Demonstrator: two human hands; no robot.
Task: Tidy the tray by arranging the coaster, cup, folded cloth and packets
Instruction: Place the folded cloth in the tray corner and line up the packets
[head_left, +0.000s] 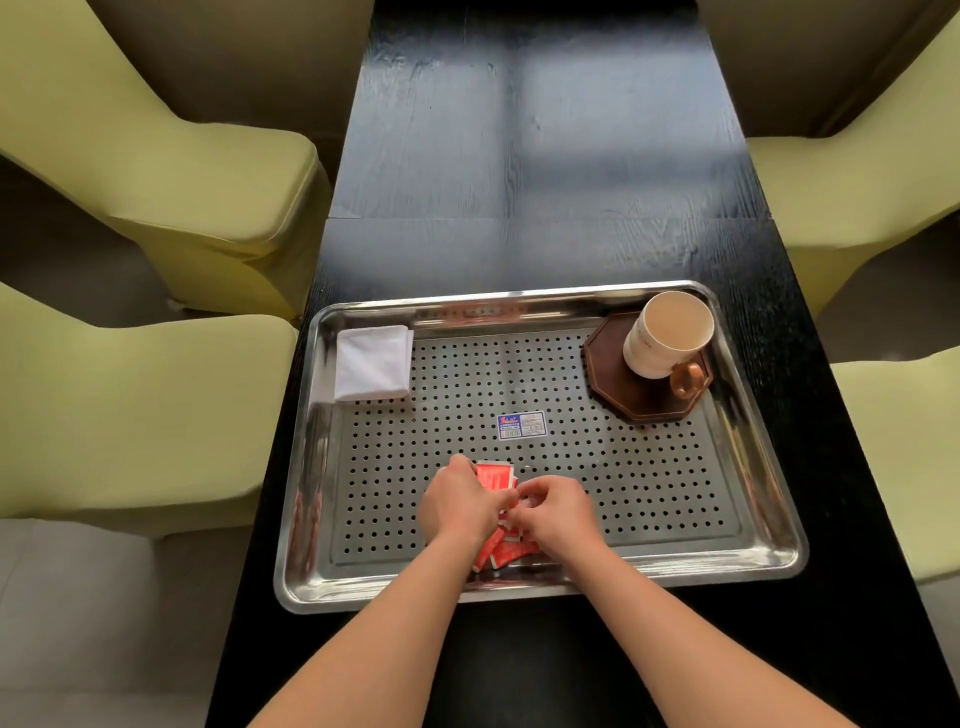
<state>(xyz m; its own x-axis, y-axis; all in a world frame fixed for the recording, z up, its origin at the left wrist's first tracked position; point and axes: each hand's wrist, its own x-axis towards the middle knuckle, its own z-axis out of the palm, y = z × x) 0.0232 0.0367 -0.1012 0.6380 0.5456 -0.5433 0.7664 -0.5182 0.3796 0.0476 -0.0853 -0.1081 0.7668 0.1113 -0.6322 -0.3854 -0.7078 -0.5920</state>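
Observation:
A steel perforated tray (753, 519) lies on the black table. In its far right corner a cream cup (667, 332) with a brown handle stands on a dark octagonal coaster (623, 384). A folded white cloth (373, 362) lies in the far left corner. Near the front rim, several red packets (493, 477) sit under my hands. My left hand (457, 506) grips packets from the left. My right hand (558, 512) pinches them from the right, fingers curled. Part of the packets is hidden by my hands.
A small blue and white sticker (521, 425) is on the tray's middle. The black wooden table (530, 156) stretches away beyond the tray. Yellow-green upholstered chairs (171, 171) stand on both sides of the table.

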